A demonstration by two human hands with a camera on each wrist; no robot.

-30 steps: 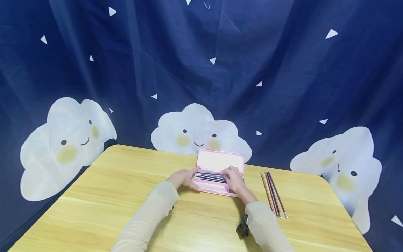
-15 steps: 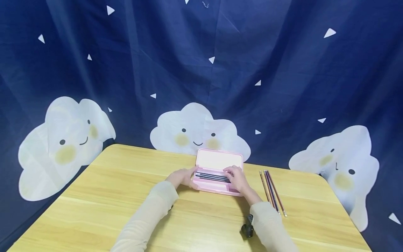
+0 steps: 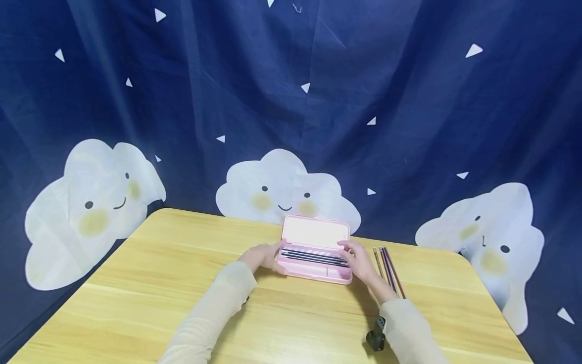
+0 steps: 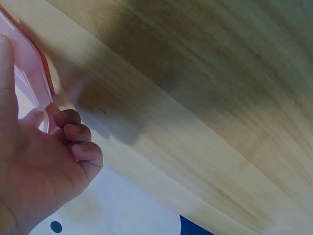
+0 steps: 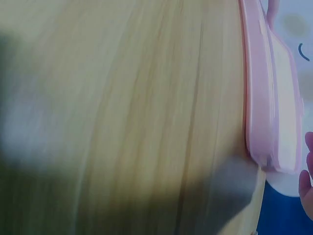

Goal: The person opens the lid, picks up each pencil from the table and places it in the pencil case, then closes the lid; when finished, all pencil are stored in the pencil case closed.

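Observation:
An open pink pencil case (image 3: 300, 272) lies near the table's far edge, its lid (image 3: 316, 231) tilted up at the back. Several dark pencils (image 3: 313, 257) lie side by side in its long rear compartment. My left hand (image 3: 263, 257) grips the case's left end; in the left wrist view the thumb rests on the pink wall and the other fingertips (image 4: 78, 132) are curled. My right hand (image 3: 361, 259) is at the case's right end, with loosely bent fingers and nothing seen in them. In the right wrist view its fingers (image 5: 307, 171) show only partly, at the frame edge.
Several loose pencils (image 3: 389, 268) lie on the wooden table (image 3: 291, 323) to the right, partly covered by my right forearm. A dark blue curtain (image 3: 282, 91) with cloud prints hangs right behind the table. A black device (image 3: 376, 333) is at my right sleeve.
My right hand has moved right, from over the pencils in the case to its right end, uncovering more of the pencils and the front right compartment. The left hand has stayed in place.

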